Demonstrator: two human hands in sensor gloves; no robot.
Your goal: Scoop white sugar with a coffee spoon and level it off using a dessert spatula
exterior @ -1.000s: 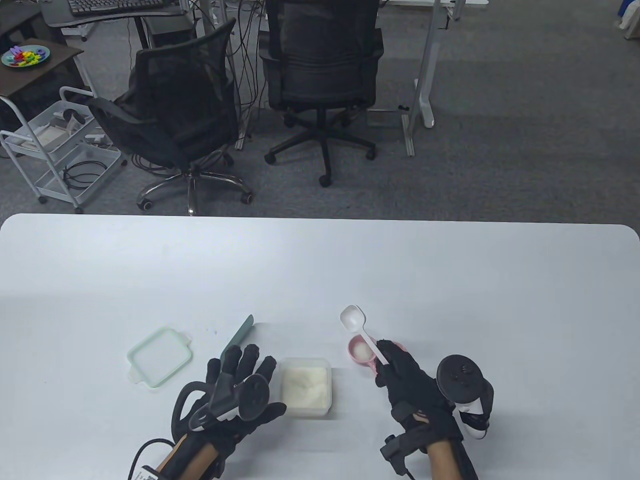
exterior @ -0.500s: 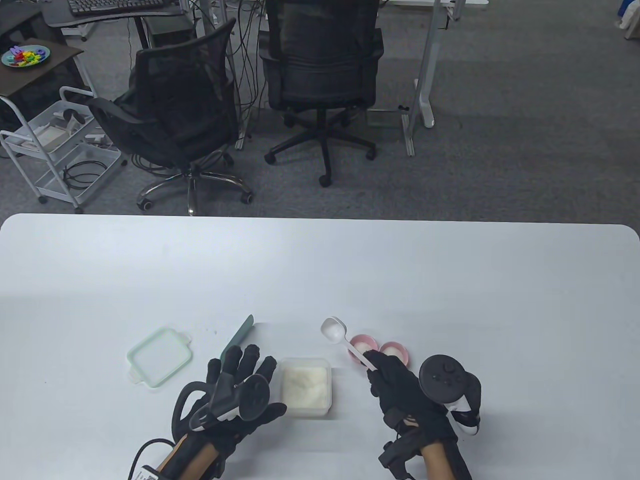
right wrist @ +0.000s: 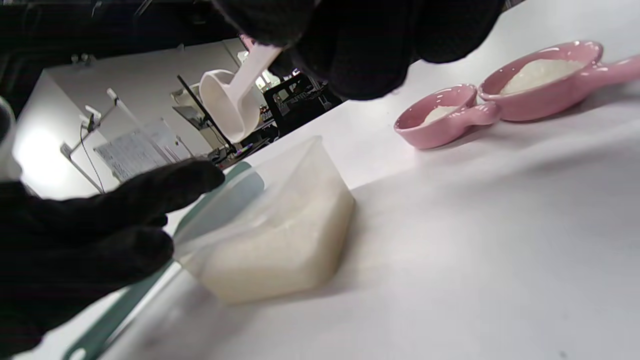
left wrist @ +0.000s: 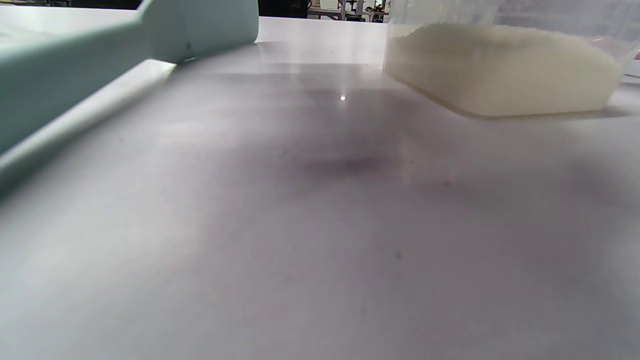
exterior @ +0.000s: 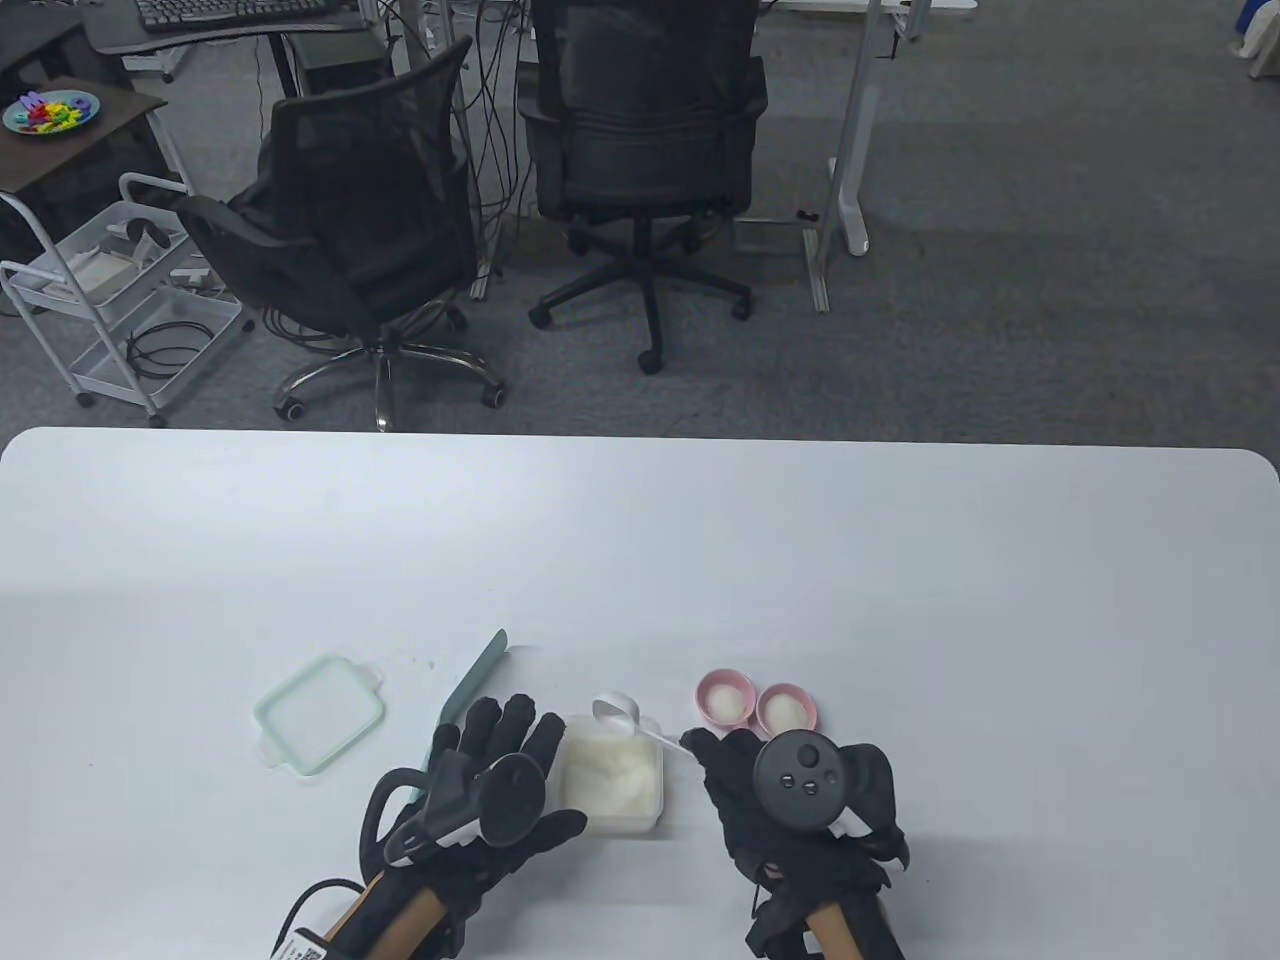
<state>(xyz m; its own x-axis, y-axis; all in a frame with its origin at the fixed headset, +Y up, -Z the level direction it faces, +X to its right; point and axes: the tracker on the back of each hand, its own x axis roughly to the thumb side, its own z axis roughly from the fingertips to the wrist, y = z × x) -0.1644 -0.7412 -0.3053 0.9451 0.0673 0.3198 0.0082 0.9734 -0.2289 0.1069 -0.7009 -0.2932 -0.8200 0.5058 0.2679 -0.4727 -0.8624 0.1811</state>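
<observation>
My right hand (exterior: 716, 748) pinches the handle of the white coffee spoon (exterior: 620, 714). Its empty bowl hangs tilted over the far right corner of the clear sugar container (exterior: 612, 775). In the right wrist view the spoon (right wrist: 227, 105) sits just above the heaped white sugar (right wrist: 280, 240). My left hand (exterior: 500, 735) lies flat with straight fingers just left of the container, over the near end of the pale green dessert spatula (exterior: 476, 672). The left wrist view shows the spatula (left wrist: 75, 60) lying on the table beside the sugar container (left wrist: 500, 70); no fingers show there.
Two small pink cups (exterior: 725, 697) (exterior: 787, 708) holding some sugar stand just right of the container. The container's pale green lid (exterior: 318, 712) lies to the left of the spatula. Office chairs stand beyond the table's far edge (exterior: 640, 432).
My right hand has carried the spoon left and nearer, from above the pink cups to above the sugar container. My left hand has shifted slightly right, up against the container.
</observation>
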